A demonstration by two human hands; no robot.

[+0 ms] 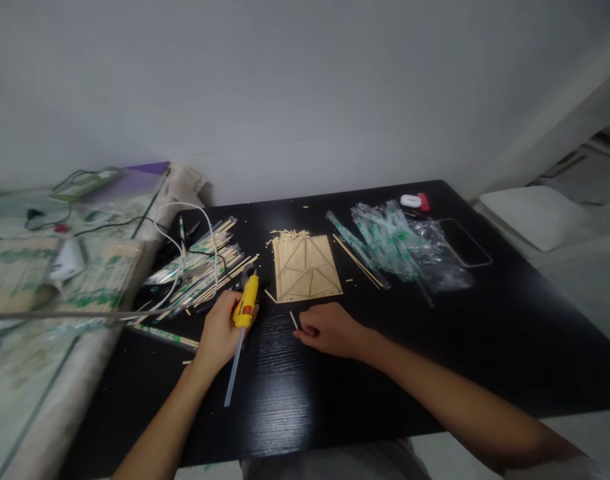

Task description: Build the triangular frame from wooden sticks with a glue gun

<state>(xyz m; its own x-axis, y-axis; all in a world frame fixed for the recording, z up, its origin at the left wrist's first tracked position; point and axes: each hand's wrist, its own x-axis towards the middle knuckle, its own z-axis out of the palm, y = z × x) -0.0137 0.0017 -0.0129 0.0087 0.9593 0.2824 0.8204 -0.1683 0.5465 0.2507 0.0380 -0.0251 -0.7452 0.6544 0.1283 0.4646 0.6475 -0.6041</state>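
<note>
A yellow hot glue gun (247,300) is gripped in my left hand (222,328), with a long clear glue stick (235,367) poking out of its back end. Between the fingertips of my right hand (329,328) is a short piece of wooden stick (293,321), held just over the black table. Just beyond both hands lies a square wooden board (307,293), with thin sticks laid on it in a triangular pattern. A small heap of cut stick pieces (289,235) sits along the board's far edge.
Wrapped chopsticks (219,250) and a white cable (212,233) lie to the left. Right of the board are loose sticks (357,261), torn plastic wrappers (387,240), a phone (465,243) and a white case (411,201). A glass-topped surface (35,393) adjoins the black table (509,333) at left.
</note>
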